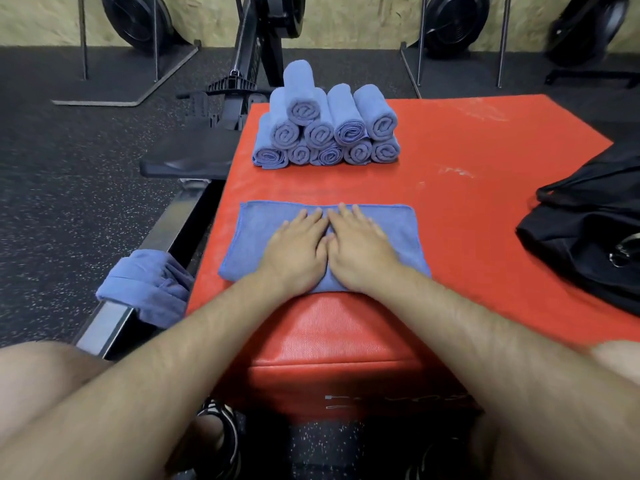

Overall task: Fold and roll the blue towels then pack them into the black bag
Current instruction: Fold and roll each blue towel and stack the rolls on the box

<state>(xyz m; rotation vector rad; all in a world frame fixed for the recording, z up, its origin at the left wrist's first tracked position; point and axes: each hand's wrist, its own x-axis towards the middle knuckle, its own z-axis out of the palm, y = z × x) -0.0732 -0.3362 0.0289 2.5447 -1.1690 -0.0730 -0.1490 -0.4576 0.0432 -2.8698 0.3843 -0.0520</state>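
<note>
Lying at 6 o'clock on the tabletop (467, 150), a folded blue towel (398, 230) is pressed by left hand (294, 245) and right hand (362, 245), fingers (346, 216) straight and together; black bag (581, 237) at 3 o'clock.

Red box (450, 209) — flat towel (256, 237), rolled towels (325, 133), black bag (588, 237).

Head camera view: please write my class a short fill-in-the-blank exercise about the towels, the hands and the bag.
The left hand and right hand press flat on a folded ____ towel lying on the mat.
The pile of rolled towels has ____ roll at its very top.
The black bag lies to the ____ of the hands.
Missing words: blue; one; right.
</note>
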